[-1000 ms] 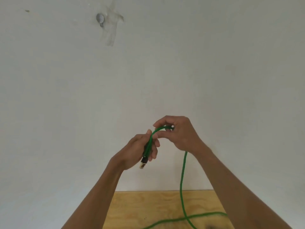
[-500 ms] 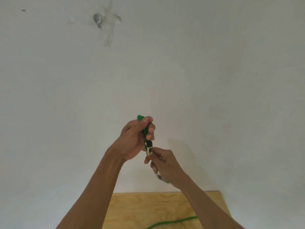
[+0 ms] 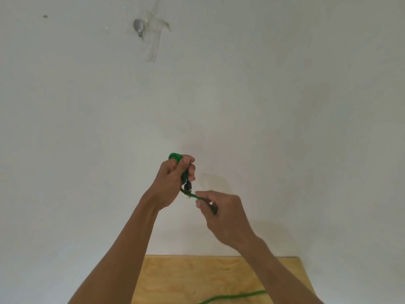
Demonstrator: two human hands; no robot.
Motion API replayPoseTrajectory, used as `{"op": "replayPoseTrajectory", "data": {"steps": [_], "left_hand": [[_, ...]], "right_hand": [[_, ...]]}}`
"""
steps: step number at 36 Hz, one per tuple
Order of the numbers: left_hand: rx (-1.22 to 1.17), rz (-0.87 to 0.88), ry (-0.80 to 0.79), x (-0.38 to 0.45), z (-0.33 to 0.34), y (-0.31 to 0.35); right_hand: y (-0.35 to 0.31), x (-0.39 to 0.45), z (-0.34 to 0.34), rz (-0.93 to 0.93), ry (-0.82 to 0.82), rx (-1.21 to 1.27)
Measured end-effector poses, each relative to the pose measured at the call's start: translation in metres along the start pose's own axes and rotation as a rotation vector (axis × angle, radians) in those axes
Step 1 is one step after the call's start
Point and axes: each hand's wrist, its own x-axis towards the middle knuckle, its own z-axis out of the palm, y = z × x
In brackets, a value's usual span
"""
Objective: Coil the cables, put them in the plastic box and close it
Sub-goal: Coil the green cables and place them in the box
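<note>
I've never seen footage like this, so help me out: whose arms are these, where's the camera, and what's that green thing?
There is no machine here. A person wears a camera on the head, so you see their own arms reaching forward toward a white wall. The left hand grips a small coil of green cable with its black plug hanging below. The right hand pinches the next stretch of that cable. More of it trails over the wooden table below. No plastic box is in view.

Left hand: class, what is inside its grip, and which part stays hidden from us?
The left hand grips loops of green cable; one bend shows above the fist, and the black plug hangs below. The stretch within the palm is covered by fingers, so the loop count cannot be told.
</note>
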Motion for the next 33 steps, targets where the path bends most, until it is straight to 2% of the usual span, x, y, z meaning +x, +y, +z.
{"op": "replayPoseTrajectory", "data": {"steps": [3, 5, 9, 11, 15, 21, 25, 27, 29, 33], "left_hand": [[0.184, -0.030, -0.160, -0.010, 0.005, 0.001], [0.201, -0.082, -0.252, -0.018, 0.012, 0.002], [-0.113, -0.308, -0.285, -0.033, 0.024, 0.000], [-0.241, -0.373, -0.314, -0.038, 0.032, 0.000], [-0.351, -0.421, -0.399, -0.046, 0.044, 0.001], [-0.424, -0.392, -0.435, -0.052, 0.051, 0.000], [-0.462, -0.258, -0.468, -0.052, 0.055, 0.004], [-0.461, -0.180, -0.435, -0.046, 0.056, 0.009], [-0.474, -0.117, -0.363, -0.038, 0.056, 0.017], [-0.422, -0.076, -0.208, -0.020, 0.050, 0.026]], "right_hand": [[-0.007, 0.024, -0.021, -0.127, 0.060, -0.260], [-0.011, 0.042, -0.037, -0.146, 0.013, -0.270], [-0.002, 0.070, -0.056, -0.018, -0.163, 0.221], [0.004, 0.077, -0.057, -0.028, -0.214, 0.342], [0.011, 0.081, -0.053, -0.025, -0.280, 0.470], [0.030, 0.076, -0.048, 0.101, -0.272, 0.610], [0.040, 0.057, -0.038, 0.247, -0.215, 0.747], [0.039, 0.044, -0.030, 0.278, -0.222, 0.764], [0.039, 0.026, -0.018, 0.285, -0.203, 0.678], [0.037, 0.002, 0.005, 0.369, -0.146, 0.651]]}}
